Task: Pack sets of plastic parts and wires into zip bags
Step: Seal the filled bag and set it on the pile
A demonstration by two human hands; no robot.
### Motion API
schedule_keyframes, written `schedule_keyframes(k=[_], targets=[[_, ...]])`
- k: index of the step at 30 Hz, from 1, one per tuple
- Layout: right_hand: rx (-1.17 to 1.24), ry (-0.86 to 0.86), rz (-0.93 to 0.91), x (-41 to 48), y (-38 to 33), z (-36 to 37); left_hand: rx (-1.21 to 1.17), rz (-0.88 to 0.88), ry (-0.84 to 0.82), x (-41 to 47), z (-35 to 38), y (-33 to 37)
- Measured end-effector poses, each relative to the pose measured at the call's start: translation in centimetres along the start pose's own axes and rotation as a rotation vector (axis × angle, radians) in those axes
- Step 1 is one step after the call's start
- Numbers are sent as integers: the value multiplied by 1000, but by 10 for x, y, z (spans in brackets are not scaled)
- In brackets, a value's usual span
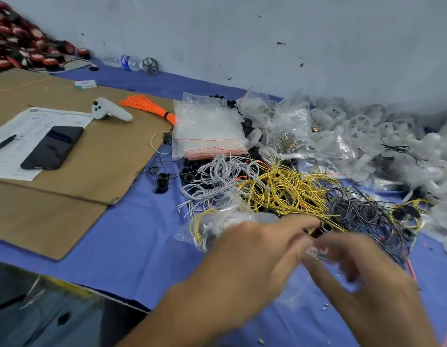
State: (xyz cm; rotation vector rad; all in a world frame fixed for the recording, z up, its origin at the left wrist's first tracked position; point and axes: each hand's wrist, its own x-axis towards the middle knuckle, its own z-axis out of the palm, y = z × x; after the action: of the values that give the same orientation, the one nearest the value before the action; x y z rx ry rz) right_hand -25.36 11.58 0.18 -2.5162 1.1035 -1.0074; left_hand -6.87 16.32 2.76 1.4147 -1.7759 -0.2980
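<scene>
yellow wires [285, 189], orange ties [145, 105], blue cloth [142, 236]

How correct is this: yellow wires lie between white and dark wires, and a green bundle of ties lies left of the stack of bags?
Only the colour is wrong: in the head view the bundle of ties is orange, not green. It lies left of the stack of bags, and the yellow wires lie between the white wires and the dark wires.
</scene>
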Motion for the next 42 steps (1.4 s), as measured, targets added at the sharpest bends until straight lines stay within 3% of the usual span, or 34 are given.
schedule_keyframes(k=[2, 3, 5, 8, 12, 14, 15, 17, 18, 20, 24, 26, 29, 33, 38, 40, 42], targets=[[-92, -39, 118, 28, 3, -2, -138, -18, -43, 16, -12, -4], [-79, -137, 154, 38, 4, -2, -214, -35, -55, 26, -21, -8], [93, -277, 194, 59, 5, -5, -346, -93, -56, 45, -45, -16], [461, -196, 189, 103, -4, -17, -437, -164, 33, 72, -89, -26], [876, -113, 291, 129, -24, -18, -512, -131, 77, 77, -118, -34], [963, -130, 381, 124, -25, -4, -428, -72, 48, 58, -112, -39], [984, -138, 427, 120, -25, 3, -267, -13, 22, 46, -104, -43], [1001, -145, 506, 112, -18, 11, 73, 54, -47, 23, -89, -53], [1004, -145, 519, 111, -14, 11, 119, 10, -84, 17, -84, -56], [990, -154, 507, 112, -8, 8, 120, -64, -75, 15, -80, -67], [968, -197, 444, 118, -3, 0, 132, -34, -91, 33, -85, -70], [983, -139, 422, 120, 0, -4, 134, -5, -108, 41, -89, -69], [967, -23, 402, 117, 6, -6, 134, 41, 4, 49, -87, -68], [812, -284, 408, 112, 3, 17, 54, -30, -65, 50, -61, -71], [1038, -219, 397, 134, 31, 11, -44, -61, 2, 53, -56, -75], [890, -83, 392, 153, 57, 9, -48, -76, 28, 54, -54, -75], [568, 13, 362, 177, 94, 19, -48, -67, 56, 55, -52, -75]])
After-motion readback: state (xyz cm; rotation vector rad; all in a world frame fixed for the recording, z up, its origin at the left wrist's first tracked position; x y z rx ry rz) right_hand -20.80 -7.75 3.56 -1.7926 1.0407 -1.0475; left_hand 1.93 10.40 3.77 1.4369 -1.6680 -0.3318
